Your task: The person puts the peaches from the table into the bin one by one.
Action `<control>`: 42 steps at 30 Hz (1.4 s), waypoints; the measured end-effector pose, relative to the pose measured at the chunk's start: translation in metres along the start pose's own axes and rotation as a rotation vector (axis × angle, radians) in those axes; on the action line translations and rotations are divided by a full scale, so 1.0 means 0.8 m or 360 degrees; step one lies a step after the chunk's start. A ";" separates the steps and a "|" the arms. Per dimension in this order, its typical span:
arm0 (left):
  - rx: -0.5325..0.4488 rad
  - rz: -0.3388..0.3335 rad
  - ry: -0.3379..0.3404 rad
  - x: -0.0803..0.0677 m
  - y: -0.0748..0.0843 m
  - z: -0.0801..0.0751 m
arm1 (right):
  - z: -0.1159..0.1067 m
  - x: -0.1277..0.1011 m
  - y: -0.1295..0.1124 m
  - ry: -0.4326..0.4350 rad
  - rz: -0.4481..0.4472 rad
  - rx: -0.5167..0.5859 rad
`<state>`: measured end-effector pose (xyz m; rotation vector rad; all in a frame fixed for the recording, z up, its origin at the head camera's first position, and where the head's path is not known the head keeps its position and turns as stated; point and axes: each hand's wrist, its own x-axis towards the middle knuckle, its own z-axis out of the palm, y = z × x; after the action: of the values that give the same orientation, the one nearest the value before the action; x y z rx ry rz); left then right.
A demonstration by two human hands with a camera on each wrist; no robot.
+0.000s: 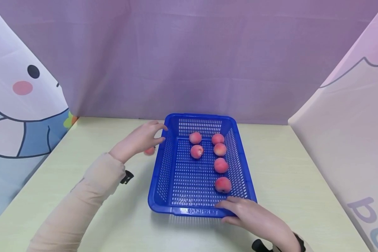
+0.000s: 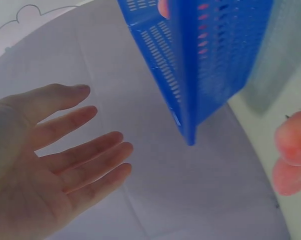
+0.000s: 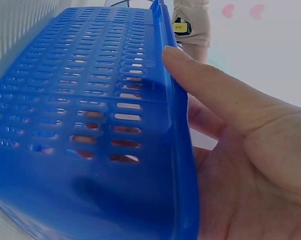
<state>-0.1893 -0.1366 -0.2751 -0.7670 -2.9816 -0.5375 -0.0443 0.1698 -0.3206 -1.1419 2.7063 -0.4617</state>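
Note:
A blue plastic basket (image 1: 204, 212) with slotted walls stands on the table, with several peaches (image 1: 221, 165) inside, most of them along its right wall. My right hand (image 1: 250, 214) grips the front rim near its right corner. In the right wrist view the thumb (image 3: 205, 77) lies on the outer side of the rim, and the fingers reach over to the inside. Beside the basket's far left rim is my left hand (image 1: 141, 138), its fingers loosely spread and nothing held. In the left wrist view a gap separates this hand (image 2: 65, 160) from the basket (image 2: 190, 75).
On the table left of the basket, partly hidden by the left hand, lies a peach (image 1: 149, 151). Two peaches (image 2: 294, 137) show there in the left wrist view. A purple cloth backdrop (image 1: 189, 63) rises behind the table (image 1: 280, 168), with printed panels at both sides.

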 end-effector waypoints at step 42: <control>-0.0126 0.0011 0.0181 -0.005 -0.108 0.094 | 0.000 0.000 -0.002 -0.0006 0.0018 0.0028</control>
<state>-0.2212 -0.1842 -0.3745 -0.7252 -2.8679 -0.6782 -0.0435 0.1690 -0.3198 -1.1212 2.6988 -0.4802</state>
